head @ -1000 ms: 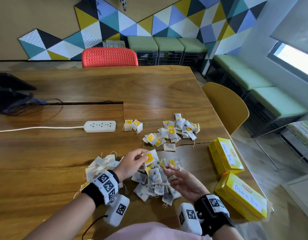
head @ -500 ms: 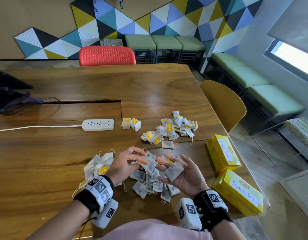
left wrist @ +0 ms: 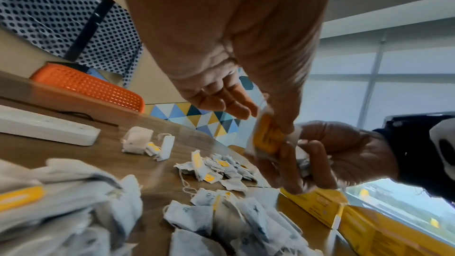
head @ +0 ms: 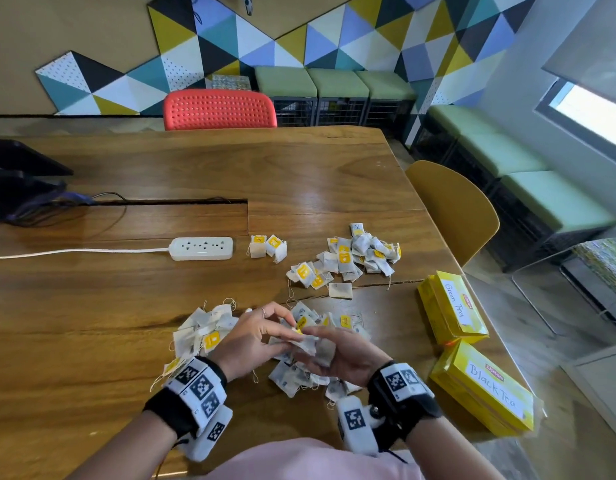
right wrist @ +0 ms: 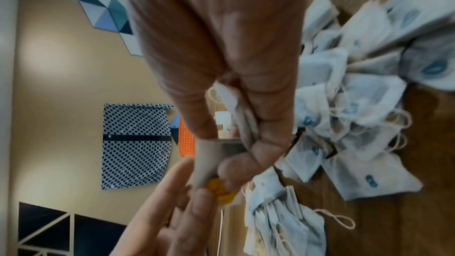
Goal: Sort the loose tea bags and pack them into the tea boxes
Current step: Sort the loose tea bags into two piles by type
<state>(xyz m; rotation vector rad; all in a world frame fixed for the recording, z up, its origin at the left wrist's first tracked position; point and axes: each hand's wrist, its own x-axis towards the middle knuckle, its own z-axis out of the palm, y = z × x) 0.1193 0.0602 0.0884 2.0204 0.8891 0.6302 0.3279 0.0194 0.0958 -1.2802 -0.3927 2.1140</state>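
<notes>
1. Wooden table [head: 161, 299] carries, at its far left, a dark device [head: 19, 181] with cables, then a white power strip [head: 201, 248] whose cord runs off to the left.
2. Just left of the hands lies a small heap of tea bags [head: 202, 332], one yellow tag showing.
3. The left hand [head: 254, 336] pinches a tea bag with a yellow tag [left wrist: 267, 137] between thumb and fingertips, its other fingers spread loosely.
4. The right hand [head: 348, 355] has its fingers curled round a bunch of tea bags [head: 318, 348] and touches the same tagged bag; half a second ago it lay palm up and flat with one bag on it.
5. Under both hands sits the middle heap [head: 299, 375]; farther back are two bags [head: 268, 247] and another heap [head: 351, 258].
6. Right of these, the closed green tea box [head: 452, 308] and black tea box [head: 483, 389] lie near the table edge, beside a yellow chair [head: 455, 209].
</notes>
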